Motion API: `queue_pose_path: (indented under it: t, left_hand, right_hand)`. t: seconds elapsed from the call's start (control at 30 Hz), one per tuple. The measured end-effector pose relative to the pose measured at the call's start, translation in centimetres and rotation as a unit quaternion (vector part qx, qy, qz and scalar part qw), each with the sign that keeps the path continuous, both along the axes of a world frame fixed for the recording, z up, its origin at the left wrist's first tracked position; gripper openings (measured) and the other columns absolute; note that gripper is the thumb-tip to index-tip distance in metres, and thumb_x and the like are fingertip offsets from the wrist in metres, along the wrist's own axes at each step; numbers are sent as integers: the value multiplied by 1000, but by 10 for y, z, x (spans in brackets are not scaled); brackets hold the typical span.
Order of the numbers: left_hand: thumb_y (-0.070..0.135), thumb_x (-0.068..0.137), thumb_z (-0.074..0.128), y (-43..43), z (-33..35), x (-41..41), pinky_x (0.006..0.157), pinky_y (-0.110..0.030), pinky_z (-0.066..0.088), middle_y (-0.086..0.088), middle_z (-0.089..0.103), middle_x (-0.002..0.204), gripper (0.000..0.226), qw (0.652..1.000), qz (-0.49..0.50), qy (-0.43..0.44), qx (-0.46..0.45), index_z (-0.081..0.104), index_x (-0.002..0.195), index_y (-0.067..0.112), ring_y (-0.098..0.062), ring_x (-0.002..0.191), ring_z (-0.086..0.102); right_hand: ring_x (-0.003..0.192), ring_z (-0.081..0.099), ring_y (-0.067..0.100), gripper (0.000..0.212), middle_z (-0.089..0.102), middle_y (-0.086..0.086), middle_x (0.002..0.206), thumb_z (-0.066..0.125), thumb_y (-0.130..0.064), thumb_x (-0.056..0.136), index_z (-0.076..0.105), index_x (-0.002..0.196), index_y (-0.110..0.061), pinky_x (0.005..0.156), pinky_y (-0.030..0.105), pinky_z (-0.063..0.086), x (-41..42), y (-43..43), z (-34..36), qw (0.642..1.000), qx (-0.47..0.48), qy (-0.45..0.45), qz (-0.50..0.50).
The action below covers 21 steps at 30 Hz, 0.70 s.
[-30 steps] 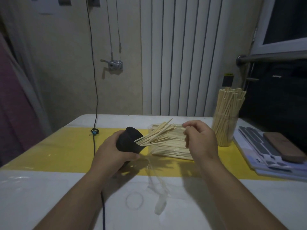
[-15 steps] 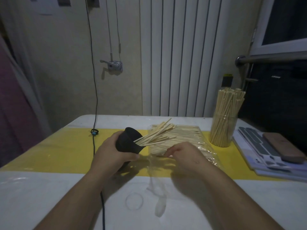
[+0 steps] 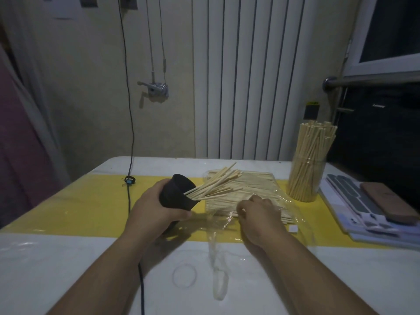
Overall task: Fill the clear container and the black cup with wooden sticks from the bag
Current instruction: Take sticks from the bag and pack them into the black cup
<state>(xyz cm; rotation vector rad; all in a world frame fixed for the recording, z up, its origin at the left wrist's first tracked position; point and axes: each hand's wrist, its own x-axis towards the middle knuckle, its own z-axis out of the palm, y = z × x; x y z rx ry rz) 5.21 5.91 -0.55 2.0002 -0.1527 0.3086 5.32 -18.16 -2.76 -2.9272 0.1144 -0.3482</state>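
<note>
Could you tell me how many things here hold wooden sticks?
3: round black cup in the left hand, flat clear plastic bag under the right hand, tall clear container at right.

A black cable [image 3: 128, 196] crosses the counter [image 3: 45, 258]. At right, a flat brown case [image 3: 386, 201] lies on stacked booklets [image 3: 363, 226].

Left hand [image 3: 154, 208] grips tilted black cup [image 3: 176, 193]; right hand [image 3: 259, 214] on bag [image 3: 261, 185].
</note>
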Motion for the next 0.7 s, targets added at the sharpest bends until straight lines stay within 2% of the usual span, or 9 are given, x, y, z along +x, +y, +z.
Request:
queue_pose_path:
  t: [0.13, 0.37, 0.43, 0.53, 0.63, 0.7]
  left_hand:
    - [49, 36, 83, 0, 0, 0, 82, -39, 54, 18, 66, 108, 75, 1000, 0, -2, 0, 56, 105, 53, -8, 99, 63]
    - [41, 41, 86, 0, -2, 1, 81, -37, 53, 24, 66, 102, 68, 1000, 6, -6, -2, 55, 98, 62, -4, 96, 62]
    - [40, 42, 86, 0, -1, 1, 82, -37, 53, 26, 66, 101, 68, 1000, 12, -7, 1, 53, 94, 68, -2, 96, 61]
    - [40, 42, 85, 0, -1, 0, 82, -37, 53, 25, 65, 102, 67, 1000, 14, -6, 7, 52, 94, 68, -2, 96, 61]
    - [39, 43, 86, 0, -1, 0, 80, -36, 51, 25, 64, 103, 66, 1000, 12, -7, 7, 52, 92, 67, -2, 96, 60]
    - [40, 43, 86, -1, 0, -1, 80, -36, 51, 24, 64, 104, 66, 1000, 13, -7, 11, 51, 92, 67, -2, 97, 60]
  right_hand:
    - [113, 48, 24, 20, 58, -8, 110, 56, -22, 95, 69, 99, -36, 92, 35, 30, 6, 1, -3, 999, 24, -27, -3]
    - [113, 50, 22, 13, 59, -9, 112, 58, -25, 95, 66, 102, -33, 95, 37, 31, 8, 0, -6, 999, 36, -20, 10]
    - [112, 50, 22, 9, 60, -8, 111, 60, -33, 94, 67, 101, -32, 95, 38, 30, 6, -1, -6, 999, 50, -14, 17]
    - [111, 51, 22, 11, 61, -8, 108, 61, -42, 93, 67, 98, -34, 95, 37, 32, 4, 0, -4, 998, 61, -9, 30]
    - [110, 53, 23, 10, 61, -7, 105, 62, -39, 93, 59, 86, -34, 96, 36, 32, 3, 1, -1, 996, 88, 0, 26]
    - [108, 54, 24, 12, 63, -4, 105, 61, -35, 95, 56, 85, -31, 96, 36, 34, 3, 2, -1, 995, 95, 13, 24]
